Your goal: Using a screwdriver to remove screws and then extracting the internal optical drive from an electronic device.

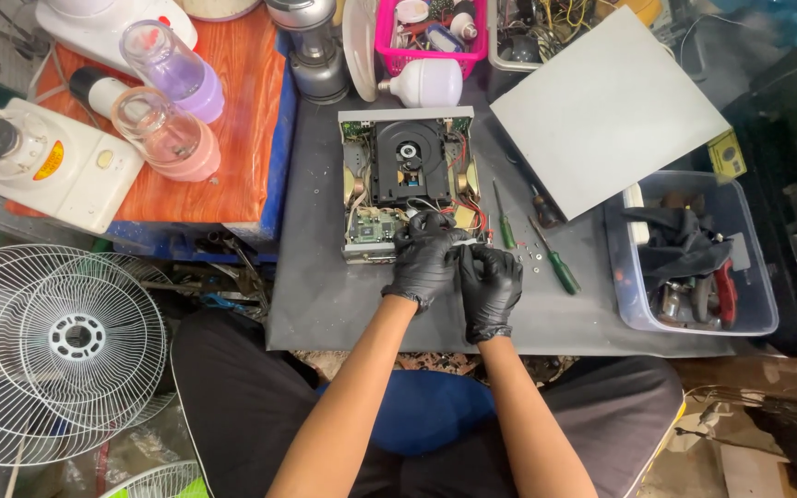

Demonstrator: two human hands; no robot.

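Dark mat (325, 277) under an opened disc player (408, 180); at its near edge my gloved left hand (424, 258) and right hand (489, 284) pinch a thin metal piece (461, 242) between closed fingertips.

Both gloved hands, left hand (424, 256) and right hand (489, 284), meet close together, fingers curled, forearms bare

An opened disc player (406, 183), lid off, lies flat on the grey mat, circuitry apparently exposed.

Centre frame: an opened disc player (406, 183) lies on a grey mat (325, 277). The gloved left hand (424, 258) and right hand (489, 284) pinch a small part at its lower edge. Two screwdrivers (555, 263) lie just right.
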